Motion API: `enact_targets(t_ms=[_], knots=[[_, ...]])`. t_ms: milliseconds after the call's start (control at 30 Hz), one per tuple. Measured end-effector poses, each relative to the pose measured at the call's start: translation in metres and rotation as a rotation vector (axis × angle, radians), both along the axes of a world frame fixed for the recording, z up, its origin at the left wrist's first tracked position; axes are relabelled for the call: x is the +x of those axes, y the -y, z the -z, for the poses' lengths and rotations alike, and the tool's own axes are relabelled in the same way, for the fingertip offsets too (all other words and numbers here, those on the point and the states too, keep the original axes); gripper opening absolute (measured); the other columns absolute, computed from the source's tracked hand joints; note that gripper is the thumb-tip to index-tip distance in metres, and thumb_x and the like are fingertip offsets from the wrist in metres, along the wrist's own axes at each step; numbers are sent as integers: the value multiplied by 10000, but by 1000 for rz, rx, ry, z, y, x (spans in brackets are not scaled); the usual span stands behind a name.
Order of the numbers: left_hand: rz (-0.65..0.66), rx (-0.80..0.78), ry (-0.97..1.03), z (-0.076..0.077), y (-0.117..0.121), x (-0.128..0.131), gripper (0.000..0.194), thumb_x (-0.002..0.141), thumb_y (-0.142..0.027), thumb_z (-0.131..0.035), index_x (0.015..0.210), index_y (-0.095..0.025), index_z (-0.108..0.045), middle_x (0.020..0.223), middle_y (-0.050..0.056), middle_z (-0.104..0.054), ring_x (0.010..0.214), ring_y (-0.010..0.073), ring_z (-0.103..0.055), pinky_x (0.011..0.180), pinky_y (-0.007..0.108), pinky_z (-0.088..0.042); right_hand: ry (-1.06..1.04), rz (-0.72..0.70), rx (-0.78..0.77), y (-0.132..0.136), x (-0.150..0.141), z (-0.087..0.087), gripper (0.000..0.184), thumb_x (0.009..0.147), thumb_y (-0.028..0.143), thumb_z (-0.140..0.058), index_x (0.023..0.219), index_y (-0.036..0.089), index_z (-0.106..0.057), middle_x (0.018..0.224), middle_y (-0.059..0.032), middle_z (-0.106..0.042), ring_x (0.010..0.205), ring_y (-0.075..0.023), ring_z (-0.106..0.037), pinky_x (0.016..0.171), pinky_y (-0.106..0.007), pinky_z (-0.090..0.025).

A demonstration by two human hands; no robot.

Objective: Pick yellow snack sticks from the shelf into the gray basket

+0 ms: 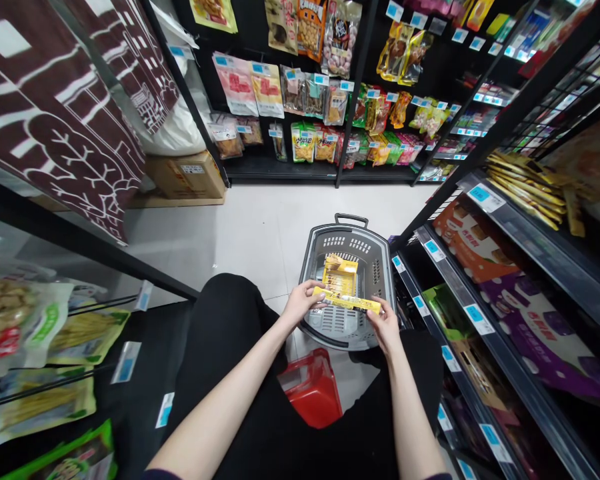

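In the head view, the left hand (304, 303) and right hand (386, 327) each pinch one end of a narrow yellow packet (347, 300), a two-ended grip that probably keeps it steady above the grey shopping basket (310, 263). Just beyond the hands, an open yellow carton (339, 275) sits within the basket; a stocked shelf (500, 333) right of the right hand and a black-clad knee (230, 310) left of the left hand seemingly limit sideways room.
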State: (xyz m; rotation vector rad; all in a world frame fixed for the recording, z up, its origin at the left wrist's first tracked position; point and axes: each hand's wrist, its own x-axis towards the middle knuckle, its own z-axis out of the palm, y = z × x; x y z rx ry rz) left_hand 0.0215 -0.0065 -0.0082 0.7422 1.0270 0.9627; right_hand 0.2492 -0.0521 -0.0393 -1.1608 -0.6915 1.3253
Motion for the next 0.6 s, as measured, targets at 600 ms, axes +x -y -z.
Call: enact_targets(t_ms=[600], knots=[[153, -50, -25, 8, 0, 2, 352, 505, -110, -722, 844, -85, -633, 770, 58, -684, 715, 172, -651, 756, 322, -530, -58, 83, -108, 0, 0, -3, 361, 559, 324, -787, 833, 153, -626, 684, -9, -647, 579, -124, -634, 549, -206, -528]])
